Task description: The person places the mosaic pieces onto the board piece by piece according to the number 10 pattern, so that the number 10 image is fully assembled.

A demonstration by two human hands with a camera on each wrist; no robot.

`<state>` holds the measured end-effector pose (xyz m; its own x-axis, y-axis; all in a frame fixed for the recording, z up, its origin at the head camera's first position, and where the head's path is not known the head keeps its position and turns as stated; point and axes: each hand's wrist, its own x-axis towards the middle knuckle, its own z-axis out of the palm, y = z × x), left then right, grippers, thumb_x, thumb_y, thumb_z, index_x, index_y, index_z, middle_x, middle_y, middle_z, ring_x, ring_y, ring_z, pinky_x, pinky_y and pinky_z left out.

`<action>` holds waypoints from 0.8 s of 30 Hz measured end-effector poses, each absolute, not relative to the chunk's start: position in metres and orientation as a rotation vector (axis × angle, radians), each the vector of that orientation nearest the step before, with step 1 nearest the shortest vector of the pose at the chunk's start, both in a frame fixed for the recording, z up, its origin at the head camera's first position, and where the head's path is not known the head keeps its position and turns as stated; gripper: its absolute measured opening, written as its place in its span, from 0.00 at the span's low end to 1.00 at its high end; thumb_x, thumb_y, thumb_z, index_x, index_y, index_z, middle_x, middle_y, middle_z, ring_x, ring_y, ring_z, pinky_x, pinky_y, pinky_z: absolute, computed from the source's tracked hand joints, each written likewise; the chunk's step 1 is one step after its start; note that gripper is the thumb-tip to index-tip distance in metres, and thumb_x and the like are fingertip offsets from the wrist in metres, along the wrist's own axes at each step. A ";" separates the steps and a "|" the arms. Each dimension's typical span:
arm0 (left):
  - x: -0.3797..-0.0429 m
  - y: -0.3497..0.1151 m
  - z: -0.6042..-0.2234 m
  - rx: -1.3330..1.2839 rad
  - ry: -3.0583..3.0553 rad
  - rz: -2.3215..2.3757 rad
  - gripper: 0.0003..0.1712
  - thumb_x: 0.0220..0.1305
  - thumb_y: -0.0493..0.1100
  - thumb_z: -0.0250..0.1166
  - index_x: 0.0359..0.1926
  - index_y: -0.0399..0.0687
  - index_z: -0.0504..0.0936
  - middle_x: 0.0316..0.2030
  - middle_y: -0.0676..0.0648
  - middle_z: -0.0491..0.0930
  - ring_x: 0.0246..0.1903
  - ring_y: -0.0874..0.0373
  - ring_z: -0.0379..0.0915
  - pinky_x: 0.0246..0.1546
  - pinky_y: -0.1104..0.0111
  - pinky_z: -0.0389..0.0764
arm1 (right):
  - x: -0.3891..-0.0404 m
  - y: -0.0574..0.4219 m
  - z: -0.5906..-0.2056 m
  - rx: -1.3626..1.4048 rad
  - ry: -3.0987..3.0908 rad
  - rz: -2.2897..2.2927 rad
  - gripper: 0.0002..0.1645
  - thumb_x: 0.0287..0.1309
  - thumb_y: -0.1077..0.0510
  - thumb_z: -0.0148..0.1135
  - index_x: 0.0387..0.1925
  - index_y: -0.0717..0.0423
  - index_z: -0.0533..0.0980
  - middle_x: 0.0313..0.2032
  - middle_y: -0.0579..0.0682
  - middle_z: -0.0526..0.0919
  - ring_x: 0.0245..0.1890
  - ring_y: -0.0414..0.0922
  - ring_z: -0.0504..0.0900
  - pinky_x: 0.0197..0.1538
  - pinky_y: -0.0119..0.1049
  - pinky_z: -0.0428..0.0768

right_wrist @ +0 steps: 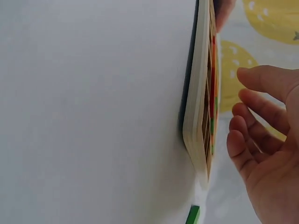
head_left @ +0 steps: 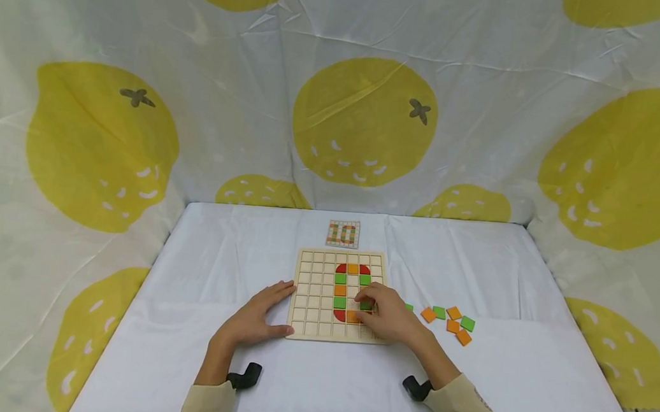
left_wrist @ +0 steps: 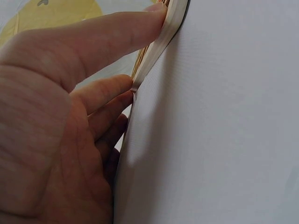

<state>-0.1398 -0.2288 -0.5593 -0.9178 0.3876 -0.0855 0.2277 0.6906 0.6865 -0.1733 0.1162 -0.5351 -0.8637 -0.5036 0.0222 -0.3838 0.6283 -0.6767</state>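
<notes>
A square wooden grid board (head_left: 315, 294) lies on the white cloth, with red, green and orange tiles set in a ring on its right half. Along the board's left edge, my left hand (head_left: 256, 316) steadies it, thumb and fingertips touching the side; the left wrist view shows this thumb (left_wrist: 117, 37) against the wooden rim. Over the lower right of the ring hovers my right hand (head_left: 388, 313), its fingers loosely bent. In the right wrist view, a gap shows between that hand's thumb and fingers (right_wrist: 266, 109), with nothing held. The hand covers part of the ring's right side.
A small pattern card (head_left: 343, 234) lies just beyond the board, showing a coloured grid design. Several loose orange and green tiles (head_left: 452, 325) are scattered right of the board. A lemon-print cloth (head_left: 364, 125) hangs behind the table.
</notes>
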 end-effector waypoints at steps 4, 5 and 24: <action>-0.140 -0.229 -0.560 0.499 2.687 1.033 0.52 0.56 0.58 0.76 0.79 0.56 0.64 0.80 0.52 0.58 0.81 0.44 0.48 0.77 0.40 0.55 | -0.175 0.135 -0.530 -0.672 2.723 -1.064 0.13 0.61 0.56 0.72 0.48 0.52 0.84 0.42 0.46 0.83 0.41 0.44 0.77 0.44 0.34 0.79; -0.140 -0.229 -0.560 0.498 2.690 1.032 0.52 0.56 0.58 0.76 0.79 0.56 0.64 0.80 0.52 0.58 0.81 0.44 0.48 0.77 0.40 0.55 | -0.177 0.139 -0.529 -0.667 2.739 -1.058 0.13 0.62 0.56 0.71 0.48 0.51 0.84 0.43 0.45 0.83 0.42 0.44 0.78 0.45 0.35 0.79; -0.139 -0.229 -0.561 0.511 2.688 1.022 0.52 0.57 0.59 0.75 0.79 0.56 0.63 0.80 0.53 0.58 0.81 0.44 0.48 0.77 0.39 0.54 | -0.176 0.220 -0.540 -0.519 2.875 -0.914 0.13 0.60 0.59 0.71 0.47 0.52 0.84 0.44 0.44 0.84 0.46 0.45 0.79 0.51 0.45 0.81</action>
<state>-0.1389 -0.2291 -0.5612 -0.9153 0.3947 -0.0809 0.2412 0.6976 0.6747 -0.1762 0.2198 -0.5403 -0.9394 -0.3419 0.0258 -0.2940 0.7647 -0.5734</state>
